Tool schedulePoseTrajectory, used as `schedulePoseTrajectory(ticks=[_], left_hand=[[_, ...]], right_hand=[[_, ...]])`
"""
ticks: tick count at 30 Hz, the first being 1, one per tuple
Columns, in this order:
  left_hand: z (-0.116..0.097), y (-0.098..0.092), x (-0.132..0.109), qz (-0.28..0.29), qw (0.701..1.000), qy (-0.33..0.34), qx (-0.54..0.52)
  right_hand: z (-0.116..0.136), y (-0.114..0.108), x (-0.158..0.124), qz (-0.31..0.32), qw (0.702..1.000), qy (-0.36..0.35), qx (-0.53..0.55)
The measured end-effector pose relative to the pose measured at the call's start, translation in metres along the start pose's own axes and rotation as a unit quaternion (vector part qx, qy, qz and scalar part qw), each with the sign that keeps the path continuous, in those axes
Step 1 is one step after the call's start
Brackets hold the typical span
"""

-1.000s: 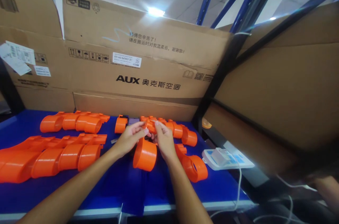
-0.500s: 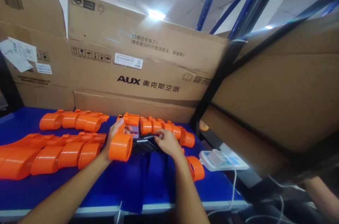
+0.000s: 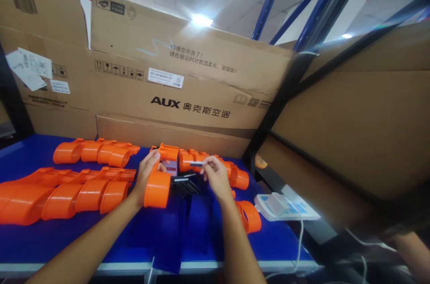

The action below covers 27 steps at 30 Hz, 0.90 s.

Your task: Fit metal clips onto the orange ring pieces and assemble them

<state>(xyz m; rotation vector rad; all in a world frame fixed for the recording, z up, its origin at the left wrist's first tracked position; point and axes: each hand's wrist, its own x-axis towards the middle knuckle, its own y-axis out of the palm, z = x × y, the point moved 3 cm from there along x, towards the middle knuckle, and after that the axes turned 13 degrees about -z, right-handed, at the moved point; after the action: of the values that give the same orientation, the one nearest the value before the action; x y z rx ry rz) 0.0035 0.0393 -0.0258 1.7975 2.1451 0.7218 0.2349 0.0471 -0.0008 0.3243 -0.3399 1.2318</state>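
Observation:
My left hand [image 3: 144,178] is closed around an orange plastic part [image 3: 157,190] that has a wide ring at its lower end and a flat bracket at the top. Between the fingertips of my right hand [image 3: 217,179] is a small dark strip with a pale edge [image 3: 196,164], held level and pointing left. It is apart from the orange part. Just below lie several similar black strips [image 3: 185,184] in a loose pile. Behind them a pale purple-and-white item [image 3: 171,168] shows in part; its kind is unclear.
Rows of orange ringed parts [image 3: 89,195] cover the blue table [image 3: 110,241] on the left, with another row [image 3: 238,178] behind my right hand. A power strip [image 3: 285,207] with a white cable lies at right. Cardboard [image 3: 188,96] walls the back. Another person's arm [image 3: 411,248] shows at lower right.
My right hand has lifted a dark strip up from the pile. My left hand still holds the orange part, now turned slightly. The view has shifted a little.

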Motion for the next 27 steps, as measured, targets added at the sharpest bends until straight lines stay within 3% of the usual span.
schedulePoseTrajectory(ticks=[4, 8, 13, 27], left_hand=[[-0.003, 0.005, -0.009, -0.024, 0.998, 0.039, 0.037], [-0.006, 0.012, -0.017, -0.004, 0.996, 0.055, 0.070], [-0.007, 0.014, -0.020, 0.018, 0.995, 0.059, 0.082], [-0.003, 0.013, -0.021, 0.022, 0.997, 0.033, 0.072]], right_hand=[[0.006, 0.016, -0.009, -0.002, 0.994, 0.035, 0.100], [0.005, 0.022, -0.012, -0.030, 0.986, 0.044, 0.155], [0.003, 0.019, -0.011, -0.060, 0.986, 0.029, 0.150], [0.009, 0.018, -0.015, -0.063, 0.986, 0.000, 0.154]])
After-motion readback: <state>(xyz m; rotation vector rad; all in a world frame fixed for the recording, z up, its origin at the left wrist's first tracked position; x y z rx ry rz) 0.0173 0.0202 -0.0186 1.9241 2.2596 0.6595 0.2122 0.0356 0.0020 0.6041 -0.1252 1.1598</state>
